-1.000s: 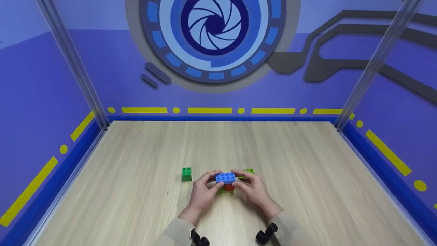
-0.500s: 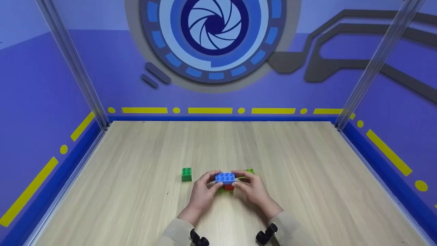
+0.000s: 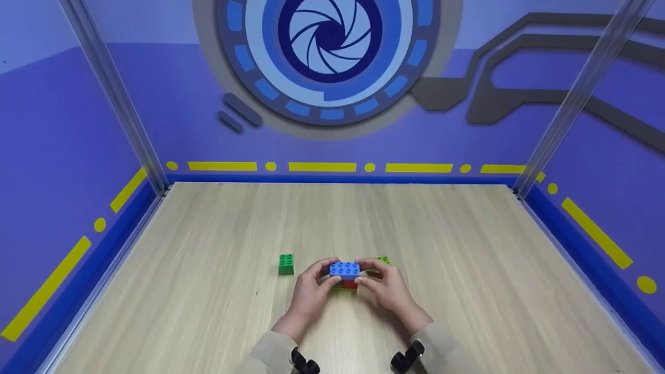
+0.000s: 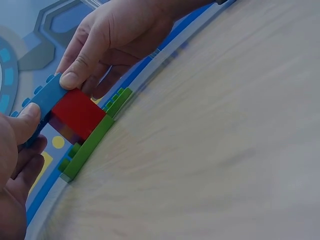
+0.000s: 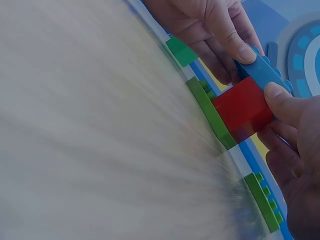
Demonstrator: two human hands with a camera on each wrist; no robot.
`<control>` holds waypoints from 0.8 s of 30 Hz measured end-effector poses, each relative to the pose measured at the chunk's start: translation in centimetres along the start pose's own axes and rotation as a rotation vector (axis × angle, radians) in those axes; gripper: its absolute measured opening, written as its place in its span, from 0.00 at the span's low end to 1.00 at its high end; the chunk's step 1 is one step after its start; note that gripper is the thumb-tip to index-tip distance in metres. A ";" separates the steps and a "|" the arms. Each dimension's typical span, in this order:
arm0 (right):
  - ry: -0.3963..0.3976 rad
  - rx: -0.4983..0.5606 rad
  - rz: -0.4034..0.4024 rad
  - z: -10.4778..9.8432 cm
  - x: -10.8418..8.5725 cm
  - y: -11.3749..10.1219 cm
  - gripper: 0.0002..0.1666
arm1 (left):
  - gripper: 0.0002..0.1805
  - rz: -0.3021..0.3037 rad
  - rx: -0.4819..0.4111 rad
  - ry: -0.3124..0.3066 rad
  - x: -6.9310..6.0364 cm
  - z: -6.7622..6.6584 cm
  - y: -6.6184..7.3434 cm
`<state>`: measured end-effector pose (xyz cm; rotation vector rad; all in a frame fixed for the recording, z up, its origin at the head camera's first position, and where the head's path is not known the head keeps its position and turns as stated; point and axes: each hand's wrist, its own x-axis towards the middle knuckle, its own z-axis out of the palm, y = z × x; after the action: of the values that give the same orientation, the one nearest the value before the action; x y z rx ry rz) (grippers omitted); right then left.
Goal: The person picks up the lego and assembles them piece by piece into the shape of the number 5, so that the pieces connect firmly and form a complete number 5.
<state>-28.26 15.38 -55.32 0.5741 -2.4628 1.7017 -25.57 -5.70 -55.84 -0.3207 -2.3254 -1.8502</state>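
Note:
A blue toy building brick [image 3: 344, 269] lies across the top of a red brick [image 4: 80, 114], reaching past it on one side. Beneath the red one is a flat lime-green brick [image 5: 212, 112] on the table. My left hand [image 3: 309, 290] pinches the blue brick's left end between thumb and fingers. At its right end, my right hand [image 3: 387, 289] pinches it the same way. Both thumbs press on the near side, as the right wrist view shows. From the head view the hands and blue brick cover much of the lower bricks.
A dark green brick [image 3: 286, 265] stands on the table [image 3: 234, 228] to the left of the hands. Another lime-green brick [image 5: 263, 202] lies behind the right hand, partly hidden in the head view. Printed blue walls [image 3: 353, 150] enclose the back and sides.
Both hands and the bricks keep their places and hold. Only the head view has shifted very slightly.

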 end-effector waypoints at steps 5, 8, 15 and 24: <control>0.002 -0.006 0.006 0.0 -0.1 -0.1 0.21 | 0.22 -0.029 -0.009 -0.003 0.0 0.1 0.1; 0.002 0.000 0.013 0.1 -0.1 -0.2 0.21 | 0.22 -0.031 -0.013 -0.004 0.0 0.0 0.1; 0.004 0.026 0.003 0.2 0.0 -0.1 0.22 | 0.21 -0.034 -0.025 0.010 0.1 -0.1 0.0; 0.016 0.085 -0.005 0.3 -0.3 0.7 0.23 | 0.23 -0.011 -0.086 0.021 -0.1 0.0 0.1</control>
<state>-28.20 15.39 -56.15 0.5729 -2.3861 1.8087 -25.50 -5.66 -55.82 -0.2976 -2.2423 -1.9531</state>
